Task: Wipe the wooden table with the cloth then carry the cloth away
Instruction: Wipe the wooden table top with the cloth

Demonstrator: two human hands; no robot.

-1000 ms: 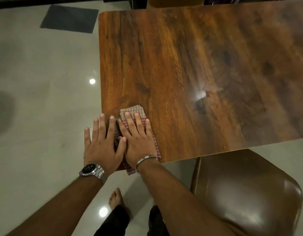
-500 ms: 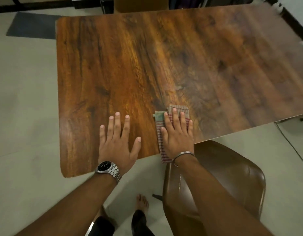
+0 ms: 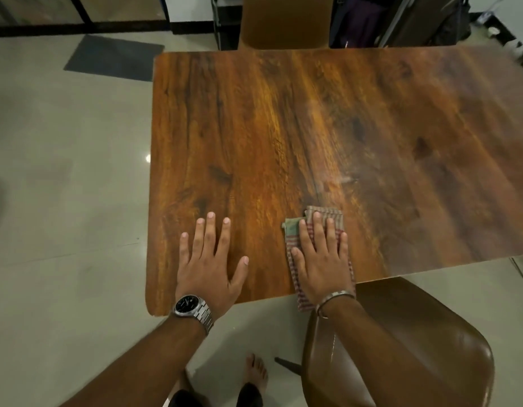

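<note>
The wooden table (image 3: 283, 127) fills the middle of the head view, dark brown and glossy. A folded red-and-white checked cloth (image 3: 328, 214) with a green corner lies near the table's front edge, its lower end hanging over the edge. My right hand (image 3: 322, 259) presses flat on the cloth with straight fingers. My left hand (image 3: 210, 259), with a wristwatch, rests flat on the bare wood to the left of the cloth, fingers spread, apart from it.
A brown leather chair (image 3: 416, 348) stands at the front right, tucked by the table's edge. Another chair back (image 3: 283, 22) is at the far side. A dark mat (image 3: 113, 55) lies on the tiled floor at the back left. My bare foot (image 3: 256, 374) is below.
One second ago both hands were together on the cloth at the table's left front corner. My right hand has slid the cloth to the right along the front edge; my left hand stayed on the wood.
</note>
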